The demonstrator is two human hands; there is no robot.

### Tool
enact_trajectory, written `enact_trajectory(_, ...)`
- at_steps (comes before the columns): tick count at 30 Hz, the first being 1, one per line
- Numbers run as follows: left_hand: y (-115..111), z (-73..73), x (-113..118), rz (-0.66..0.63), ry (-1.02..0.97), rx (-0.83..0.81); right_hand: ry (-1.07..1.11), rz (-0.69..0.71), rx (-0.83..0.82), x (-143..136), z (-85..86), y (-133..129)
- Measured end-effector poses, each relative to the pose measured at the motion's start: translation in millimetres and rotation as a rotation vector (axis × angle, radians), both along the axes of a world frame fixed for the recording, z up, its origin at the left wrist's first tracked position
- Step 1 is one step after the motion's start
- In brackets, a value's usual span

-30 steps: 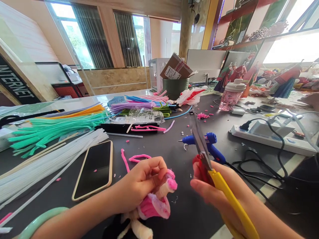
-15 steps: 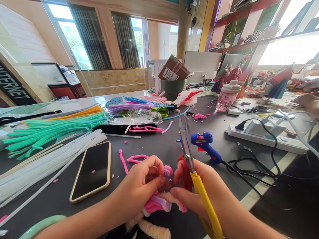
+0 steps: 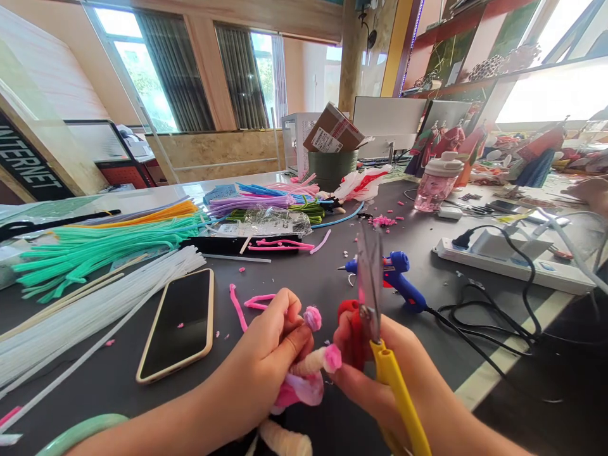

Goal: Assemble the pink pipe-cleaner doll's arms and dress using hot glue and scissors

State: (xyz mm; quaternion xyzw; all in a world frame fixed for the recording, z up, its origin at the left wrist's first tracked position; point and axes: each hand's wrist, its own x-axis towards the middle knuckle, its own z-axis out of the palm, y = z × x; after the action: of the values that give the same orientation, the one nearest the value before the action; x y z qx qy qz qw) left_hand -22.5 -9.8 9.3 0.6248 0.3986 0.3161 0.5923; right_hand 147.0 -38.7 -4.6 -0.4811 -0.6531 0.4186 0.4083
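Note:
My left hand [image 3: 268,348] is closed on a small figure made of fuzzy pipe cleaners. A pink-and-lilac ball [image 3: 312,318] pokes out past its fingertips, and below it juts a cream wound limb with a pink tip [image 3: 332,358]. Lower down show a pink-lilac part [image 3: 304,389] and a thick cream limb [image 3: 285,438]; the rest is hidden by the hand. My right hand [image 3: 403,361] grips scissors [image 3: 370,278] with yellow and red on the handles. Their blades point up and away, blurred, beside the figure rather than on it.
A phone [image 3: 178,326] lies left of my hands, near white pipe cleaners [image 3: 118,304] and a green bundle [image 3: 104,247]. Beyond the scissors rests a blue glue gun [image 3: 403,282], its cord trailing right towards a power strip [image 3: 517,263]. A pink bottle [image 3: 436,183] stands farther back.
The scissors have shifted slightly right and turned more upright. My left hand has turned the figure, so its pink-tipped cream limb now points up and right.

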Motion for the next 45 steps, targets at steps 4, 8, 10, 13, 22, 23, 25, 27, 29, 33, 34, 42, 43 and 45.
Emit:
enact_trajectory(4,1,3.4,-4,-0.130,-0.004,-0.039,0.079,-0.098,0.023,7,1.6,4)
enact_trajectory(8,5,-0.1,-6,-0.328,-0.182,-0.244,0.134,-0.022,0.060,11,1.3,6)
enact_trajectory(10,7,-3.8,-6,-0.383,-0.285,-0.336,0.162,0.074,0.040,11,1.8,5)
enact_trajectory(13,11,-9.0,-5,-0.401,-0.376,-0.412,0.196,0.113,0.011,9,2.5,2)
enact_trajectory(22,16,-6.0,-3,-0.325,-0.281,-0.473,0.303,0.164,-0.066,5,1.1,2)
enact_trajectory(23,17,-3.6,-4,-0.308,-0.268,-0.466,0.338,0.171,-0.085,6,0.2,3)
enact_trajectory(25,18,2.4,-5,-0.279,-0.225,-0.381,0.399,0.180,-0.131,7,-1.7,5)
enact_trajectory(27,17,9.0,-6,-0.223,-0.122,-0.159,0.435,0.151,-0.146,9,-3.1,8)
enact_trajectory(29,13,15.0,-9,-0.123,0.029,0.143,0.448,0.089,-0.140,11,-4.3,10)
enact_trajectory(33,-7,20.4,-12,0.135,0.205,0.717,0.506,0.042,-0.140,13,-5.9,15)
enact_trajectory(34,-13,20.1,-11,0.161,0.173,0.875,0.520,0.060,-0.135,13,-6.2,16)
enact_trajectory(42,-27,8.8,4,0.069,0.536,1.186,0.654,0.126,-0.099,9,-10.1,12)
enact_trajectory(43,-26,8.0,3,0.080,0.576,1.231,0.671,0.125,-0.099,8,-10.7,11)
enact_trajectory(45,-22,6.9,1,0.119,0.646,1.304,0.696,0.129,-0.096,6,-11.3,8)
